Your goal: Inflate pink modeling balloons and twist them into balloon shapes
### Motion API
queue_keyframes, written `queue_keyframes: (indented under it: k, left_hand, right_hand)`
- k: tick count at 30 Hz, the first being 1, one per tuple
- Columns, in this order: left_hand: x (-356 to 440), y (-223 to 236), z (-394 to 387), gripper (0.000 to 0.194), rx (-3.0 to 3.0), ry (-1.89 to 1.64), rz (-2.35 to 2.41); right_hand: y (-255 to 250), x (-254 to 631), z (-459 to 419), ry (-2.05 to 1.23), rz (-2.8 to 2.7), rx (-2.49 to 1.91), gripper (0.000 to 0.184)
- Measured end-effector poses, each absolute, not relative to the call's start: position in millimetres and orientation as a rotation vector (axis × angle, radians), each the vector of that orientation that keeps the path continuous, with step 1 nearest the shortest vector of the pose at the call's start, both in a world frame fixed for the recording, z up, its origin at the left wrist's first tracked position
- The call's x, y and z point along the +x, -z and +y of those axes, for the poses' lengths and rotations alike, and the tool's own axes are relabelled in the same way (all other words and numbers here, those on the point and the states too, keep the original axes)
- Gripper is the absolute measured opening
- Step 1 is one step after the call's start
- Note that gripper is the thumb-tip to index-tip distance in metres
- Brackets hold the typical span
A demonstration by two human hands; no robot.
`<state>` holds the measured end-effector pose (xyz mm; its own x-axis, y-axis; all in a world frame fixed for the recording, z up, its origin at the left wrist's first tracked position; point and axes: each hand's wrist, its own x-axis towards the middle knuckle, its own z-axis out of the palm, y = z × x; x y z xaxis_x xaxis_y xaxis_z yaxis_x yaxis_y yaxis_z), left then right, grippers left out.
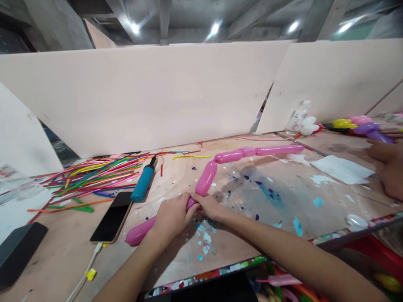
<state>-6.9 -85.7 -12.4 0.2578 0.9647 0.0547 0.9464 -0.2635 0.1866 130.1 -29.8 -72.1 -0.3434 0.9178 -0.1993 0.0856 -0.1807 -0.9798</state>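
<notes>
A long pink modelling balloon [205,178], twisted into several segments, crosses the middle of the table. My left hand [172,213] is wrapped around its near part, and a rounded end sticks out to the left below the wrist. Right beside it, my right hand [206,207] grips the same balloon, the two hands almost touching at a short bulge between them. Beyond my hands the balloon runs up, bends, and stretches right in smaller segments to a thin tip. My fingers partly hide the spot where both hands meet.
A teal balloon pump [143,181] and a phone [113,218] with a white cable lie left, near many loose uninflated balloons [99,174]. A black box [18,254] sits far left. At right are white paper [342,169], a plastic bottle [298,116] and another person's hand [395,166] near a purple balloon [372,131].
</notes>
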Motion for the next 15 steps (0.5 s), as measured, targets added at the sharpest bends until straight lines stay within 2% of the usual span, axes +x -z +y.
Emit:
queue_keyframes:
  k: [15]
  left_hand:
    - [-25,27,-76,0.042,2.43,-0.091,1.995]
  right_hand:
    - [66,176,17,-1.384,-1.506,-1.329,0.025]
